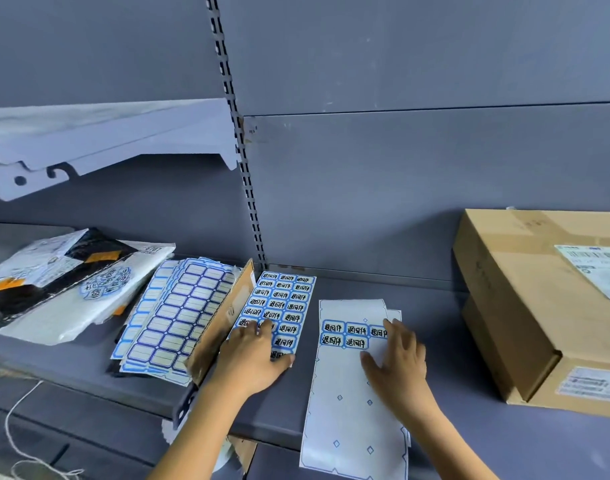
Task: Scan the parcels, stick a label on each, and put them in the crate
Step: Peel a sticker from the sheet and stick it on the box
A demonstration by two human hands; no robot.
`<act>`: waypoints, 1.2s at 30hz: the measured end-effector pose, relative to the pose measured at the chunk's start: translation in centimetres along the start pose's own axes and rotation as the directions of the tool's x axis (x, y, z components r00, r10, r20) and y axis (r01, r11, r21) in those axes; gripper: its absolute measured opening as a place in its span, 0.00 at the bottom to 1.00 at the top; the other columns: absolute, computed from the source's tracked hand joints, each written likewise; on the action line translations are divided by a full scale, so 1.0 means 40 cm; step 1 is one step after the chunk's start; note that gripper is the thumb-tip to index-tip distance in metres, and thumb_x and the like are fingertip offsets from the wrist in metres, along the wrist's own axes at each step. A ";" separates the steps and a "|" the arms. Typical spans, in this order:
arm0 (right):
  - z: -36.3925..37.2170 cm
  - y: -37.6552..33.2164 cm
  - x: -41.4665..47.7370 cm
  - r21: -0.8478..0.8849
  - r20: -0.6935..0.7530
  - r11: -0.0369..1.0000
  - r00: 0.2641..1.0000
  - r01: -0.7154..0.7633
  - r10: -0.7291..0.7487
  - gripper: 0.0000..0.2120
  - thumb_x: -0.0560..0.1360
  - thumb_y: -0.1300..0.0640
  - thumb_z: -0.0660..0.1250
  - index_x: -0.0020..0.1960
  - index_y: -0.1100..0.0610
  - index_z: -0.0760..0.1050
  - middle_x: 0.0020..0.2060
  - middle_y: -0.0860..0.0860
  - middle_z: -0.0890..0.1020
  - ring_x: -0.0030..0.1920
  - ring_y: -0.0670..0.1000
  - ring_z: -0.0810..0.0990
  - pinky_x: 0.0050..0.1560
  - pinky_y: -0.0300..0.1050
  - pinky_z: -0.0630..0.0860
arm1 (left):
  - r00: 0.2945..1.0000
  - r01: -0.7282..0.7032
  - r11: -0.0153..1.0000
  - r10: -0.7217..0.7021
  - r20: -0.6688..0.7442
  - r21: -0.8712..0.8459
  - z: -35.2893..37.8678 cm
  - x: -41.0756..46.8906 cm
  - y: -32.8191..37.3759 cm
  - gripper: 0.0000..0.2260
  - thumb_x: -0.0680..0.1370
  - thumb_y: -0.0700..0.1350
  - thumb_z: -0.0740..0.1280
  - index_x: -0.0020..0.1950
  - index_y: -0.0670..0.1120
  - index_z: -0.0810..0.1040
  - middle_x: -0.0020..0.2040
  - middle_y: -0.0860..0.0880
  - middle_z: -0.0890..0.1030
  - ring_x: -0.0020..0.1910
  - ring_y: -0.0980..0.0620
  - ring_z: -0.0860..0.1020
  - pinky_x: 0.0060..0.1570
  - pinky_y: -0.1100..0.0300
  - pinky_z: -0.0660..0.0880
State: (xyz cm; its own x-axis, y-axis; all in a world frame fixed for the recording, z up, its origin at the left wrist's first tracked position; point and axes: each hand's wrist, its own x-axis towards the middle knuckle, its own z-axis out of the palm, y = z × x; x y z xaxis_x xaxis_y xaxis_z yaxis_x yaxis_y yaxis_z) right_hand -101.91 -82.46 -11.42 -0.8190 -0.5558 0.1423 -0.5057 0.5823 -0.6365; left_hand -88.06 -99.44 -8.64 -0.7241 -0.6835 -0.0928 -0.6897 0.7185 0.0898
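Shelving fills my head view: a grey metal shelf [431, 306] runs across the middle, backed by a grey panel wall with a slotted black-and-white upright [241, 161].

Both of the person's hands are on label sheets at the near centre of that shelf. The left hand [253, 355] lies flat and released, fingers straight, on the near end of a white sheet filled with blue-bordered handwritten labels [286, 299]. The right hand [397, 355] is also released, its fingers spread. It rests on a long white backing sheet [352, 410] that carries just five blue-bordered handwritten labels [345, 336] near its far end. Its fingertips touch the right end of that group, and the sheet's near end hangs over the shelf edge. I cannot tell whether a fingertip is lifting a label.

Just left of the full sheet, a strip of brown cardboard [223, 320] stands tilted on edge, and the left wrist is beside it. Against its left side leans a fanned stack of blank blue-bordered label sheets [178, 320].

The parcels are on this shelf too. A pile of white and black plastic mailer bags [64, 289] lies at the far left, touching the blank sheets. A large brown cardboard box [525, 306] with a white shipping label [598, 268] on top sits at the right, well apart from the hands.

Above the mailers a white metal shelf board [106, 133] hangs on its bracket. A white string [16, 427] trails at the near left, below the shelf.
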 end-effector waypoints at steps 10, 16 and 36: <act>0.018 -0.123 -0.043 0.257 0.206 0.941 0.939 0.219 -0.275 0.24 0.80 0.55 0.60 0.74 0.54 0.59 0.71 0.47 0.64 0.71 0.46 0.60 0.61 0.28 0.55 | 0.983 0.017 0.945 0.044 -0.179 0.325 0.015 -0.007 0.017 0.21 0.81 0.48 0.58 0.73 0.44 0.60 0.57 0.44 0.78 0.53 0.45 0.79 0.46 0.56 0.76; -0.032 -0.121 -0.037 -0.058 0.412 0.910 0.840 0.410 -0.352 0.36 0.75 0.44 0.65 0.77 0.51 0.53 0.75 0.48 0.60 0.76 0.50 0.55 0.73 0.42 0.52 | 0.975 0.016 0.970 0.039 -0.218 0.243 -0.047 -0.025 -0.005 0.17 0.77 0.39 0.61 0.65 0.49 0.67 0.49 0.47 0.82 0.44 0.46 0.83 0.37 0.56 0.76; -0.226 -0.043 -0.143 0.203 -0.373 0.948 0.914 0.247 -0.158 0.21 0.73 0.59 0.53 0.64 0.50 0.71 0.45 0.49 0.78 0.46 0.53 0.78 0.48 0.41 0.69 | 0.722 -0.230 0.969 0.235 -0.650 0.095 -0.051 -0.087 0.095 0.23 0.55 0.34 0.75 0.49 0.47 0.83 0.32 0.50 0.81 0.22 0.48 0.76 0.19 0.64 0.67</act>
State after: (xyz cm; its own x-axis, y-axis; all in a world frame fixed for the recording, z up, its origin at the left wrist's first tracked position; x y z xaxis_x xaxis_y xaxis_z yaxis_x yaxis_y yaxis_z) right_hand -98.82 -74.91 -4.30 -0.7699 -0.3792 0.5133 -0.6263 0.2945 -0.7218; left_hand -88.17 -94.58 -5.93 -0.6887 -0.4085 0.5990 -0.5009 0.8654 0.0143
